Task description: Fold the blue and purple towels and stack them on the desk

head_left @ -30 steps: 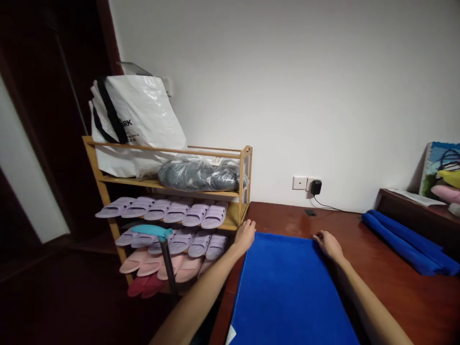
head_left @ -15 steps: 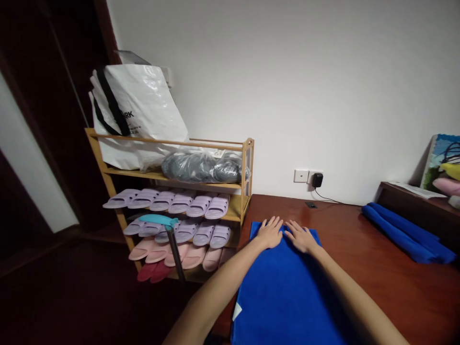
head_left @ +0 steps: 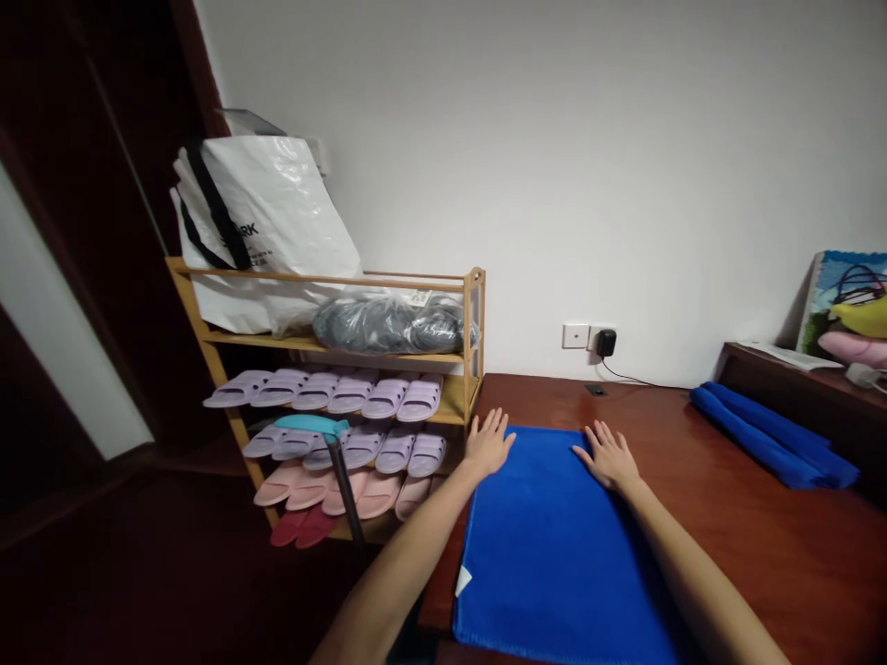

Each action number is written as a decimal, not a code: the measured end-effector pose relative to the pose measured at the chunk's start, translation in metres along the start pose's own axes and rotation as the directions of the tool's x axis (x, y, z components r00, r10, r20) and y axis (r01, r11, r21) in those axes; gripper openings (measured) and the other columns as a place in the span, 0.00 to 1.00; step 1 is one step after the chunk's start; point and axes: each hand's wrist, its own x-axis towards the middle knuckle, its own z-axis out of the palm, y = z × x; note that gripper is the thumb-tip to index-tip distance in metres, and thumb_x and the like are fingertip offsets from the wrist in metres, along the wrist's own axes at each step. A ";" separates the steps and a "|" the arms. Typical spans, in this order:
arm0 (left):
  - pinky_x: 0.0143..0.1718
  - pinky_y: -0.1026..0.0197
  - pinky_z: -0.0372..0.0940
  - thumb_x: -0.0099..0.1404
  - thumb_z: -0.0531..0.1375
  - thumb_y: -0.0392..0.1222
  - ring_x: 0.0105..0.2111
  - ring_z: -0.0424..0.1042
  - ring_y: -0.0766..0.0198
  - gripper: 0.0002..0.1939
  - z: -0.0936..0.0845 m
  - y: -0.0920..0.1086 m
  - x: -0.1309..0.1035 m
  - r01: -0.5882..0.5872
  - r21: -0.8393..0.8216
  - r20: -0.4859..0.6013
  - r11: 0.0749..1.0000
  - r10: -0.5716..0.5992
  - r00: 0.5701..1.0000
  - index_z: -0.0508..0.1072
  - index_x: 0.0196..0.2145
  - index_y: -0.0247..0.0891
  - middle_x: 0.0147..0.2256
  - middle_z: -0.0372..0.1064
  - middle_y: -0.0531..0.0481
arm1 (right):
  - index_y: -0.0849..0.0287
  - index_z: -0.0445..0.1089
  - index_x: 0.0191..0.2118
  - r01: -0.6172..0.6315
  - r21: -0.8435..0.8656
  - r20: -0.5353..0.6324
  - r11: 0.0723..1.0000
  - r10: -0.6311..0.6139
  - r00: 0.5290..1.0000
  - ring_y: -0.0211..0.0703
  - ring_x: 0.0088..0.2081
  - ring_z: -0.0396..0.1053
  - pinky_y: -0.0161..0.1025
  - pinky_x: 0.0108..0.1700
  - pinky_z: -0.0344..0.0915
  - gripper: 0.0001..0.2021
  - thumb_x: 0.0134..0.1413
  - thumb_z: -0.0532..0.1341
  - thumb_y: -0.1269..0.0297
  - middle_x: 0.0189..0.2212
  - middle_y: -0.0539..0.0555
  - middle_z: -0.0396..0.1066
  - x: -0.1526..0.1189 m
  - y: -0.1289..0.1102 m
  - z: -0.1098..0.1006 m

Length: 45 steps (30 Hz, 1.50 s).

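Observation:
A blue towel [head_left: 554, 536] lies spread flat on the reddish-brown table [head_left: 735, 545], with a small white tag at its left edge near me. My left hand [head_left: 489, 445] rests at the towel's far left corner, fingers stretched out and pointing away. At the far right corner, my right hand [head_left: 608, 456] lies flat with its fingers apart. Neither hand grips anything. Part of the towel's right edge is hidden by my right forearm.
A folded blue cloth [head_left: 769, 434] lies on the table's right side. To the left stands a wooden shoe rack [head_left: 474, 323] with several slippers [head_left: 374, 445] and a white bag [head_left: 277, 203]. A black plug adapter [head_left: 606, 343] sits in the wall socket.
My hands have moved apart from the middle of the towel's far edge, the left one to the left corner and the right one to the right corner. The view has shifted slightly.

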 end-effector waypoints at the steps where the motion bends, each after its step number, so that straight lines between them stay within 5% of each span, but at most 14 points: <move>1: 0.62 0.44 0.34 0.71 0.38 0.53 0.66 0.36 0.54 0.30 -0.005 0.006 -0.009 -0.015 0.007 -0.027 1.000 0.016 1.000 0.50 0.65 0.34 0.66 0.39 0.42 | 0.64 0.44 0.66 0.009 0.004 -0.025 1.000 -0.009 1.000 0.47 0.67 0.29 0.52 0.65 0.29 0.38 0.59 0.40 0.41 0.67 0.61 0.35 -0.006 -0.006 -0.004; 4: 0.63 0.49 0.36 0.71 0.37 0.55 0.66 0.35 0.57 0.32 -0.016 0.025 -0.053 -0.166 -0.006 -0.063 0.986 0.165 0.984 0.49 0.65 0.33 0.66 0.38 0.42 | 0.61 0.42 0.67 0.075 0.037 -0.040 0.996 -0.074 0.996 0.45 0.67 0.30 0.49 0.65 0.34 0.37 0.59 0.37 0.41 0.67 0.57 0.35 -0.039 -0.027 -0.008; 9: 0.63 0.47 0.39 0.70 0.41 0.59 0.65 0.36 0.56 0.34 -0.017 0.036 -0.128 -0.362 -0.086 0.100 0.928 0.370 0.924 0.44 0.66 0.38 0.66 0.36 0.43 | 0.42 0.41 0.66 0.265 0.109 0.008 0.958 -0.268 0.963 0.51 0.66 0.32 0.57 0.64 0.40 0.34 0.56 0.43 0.38 0.66 0.49 0.36 -0.112 -0.043 0.008; 14: 0.63 0.45 0.38 0.71 0.43 0.56 0.65 0.38 0.54 0.32 -0.026 0.039 -0.153 -0.328 -0.124 0.063 0.937 0.337 0.939 0.43 0.66 0.39 0.66 0.37 0.43 | 0.48 0.47 0.65 0.246 0.081 -0.076 0.966 -0.240 0.968 0.52 0.66 0.37 0.57 0.64 0.43 0.34 0.56 0.45 0.39 0.66 0.53 0.39 -0.146 -0.042 0.010; 19: 0.64 0.46 0.41 0.69 0.48 0.55 0.65 0.39 0.54 0.34 -0.039 0.037 -0.190 -0.416 -0.179 0.102 0.892 0.437 0.894 0.38 0.66 0.47 0.66 0.35 0.49 | 0.41 0.40 0.65 0.292 0.069 -0.089 0.954 -0.285 0.954 0.54 0.65 0.40 0.60 0.62 0.48 0.34 0.55 0.49 0.40 0.65 0.48 0.39 -0.181 -0.030 0.014; 23: 0.63 0.43 0.42 0.69 0.51 0.51 0.65 0.41 0.52 0.34 -0.036 0.034 -0.210 -0.400 -0.164 0.071 0.902 0.415 0.907 0.37 0.66 0.50 0.66 0.35 0.51 | 0.40 0.38 0.65 0.290 0.050 -0.110 0.956 -0.283 0.953 0.55 0.64 0.42 0.59 0.61 0.52 0.36 0.54 0.51 0.40 0.64 0.46 0.39 -0.200 -0.019 0.031; 30: 0.63 0.43 0.44 0.66 0.55 0.50 0.64 0.43 0.51 0.38 -0.035 0.033 -0.213 -0.436 -0.192 0.149 0.879 0.466 0.872 0.36 0.66 0.54 0.66 0.35 0.53 | 0.33 0.40 0.63 0.292 0.016 -0.199 0.956 -0.283 0.938 0.63 0.61 0.51 0.66 0.55 0.58 0.40 0.46 0.56 0.36 0.62 0.47 0.45 -0.202 -0.004 0.058; 37: 0.63 0.43 0.41 0.71 0.46 0.53 0.65 0.39 0.55 0.29 -0.030 0.017 -0.167 -0.424 -0.147 0.129 0.894 0.442 0.887 0.42 0.66 0.49 0.66 0.35 0.51 | 0.44 0.43 0.65 0.251 -0.033 -0.082 0.967 -0.253 0.964 0.52 0.66 0.36 0.58 0.63 0.45 0.33 0.57 0.45 0.39 0.66 0.50 0.37 -0.155 -0.020 0.024; 41: 0.63 0.44 0.39 0.71 0.43 0.55 0.65 0.39 0.55 0.29 -0.030 0.012 -0.128 -0.400 -0.072 0.145 0.914 0.406 0.902 0.47 0.65 0.44 0.66 0.38 0.47 | 0.51 0.48 0.65 0.222 -0.030 -0.029 0.975 -0.223 0.974 0.50 0.66 0.37 0.55 0.64 0.42 0.36 0.57 0.40 0.37 0.65 0.54 0.41 -0.113 -0.030 0.006; 45: 0.63 0.45 0.38 0.71 0.42 0.58 0.65 0.37 0.54 0.31 -0.029 0.018 -0.133 -0.355 -0.027 0.081 0.934 0.356 0.931 0.47 0.66 0.41 0.66 0.36 0.45 | 0.56 0.54 0.63 0.152 -0.073 -0.112 0.986 -0.160 0.981 0.54 0.65 0.41 0.55 0.63 0.43 0.38 0.55 0.40 0.35 0.64 0.57 0.46 -0.114 -0.041 0.009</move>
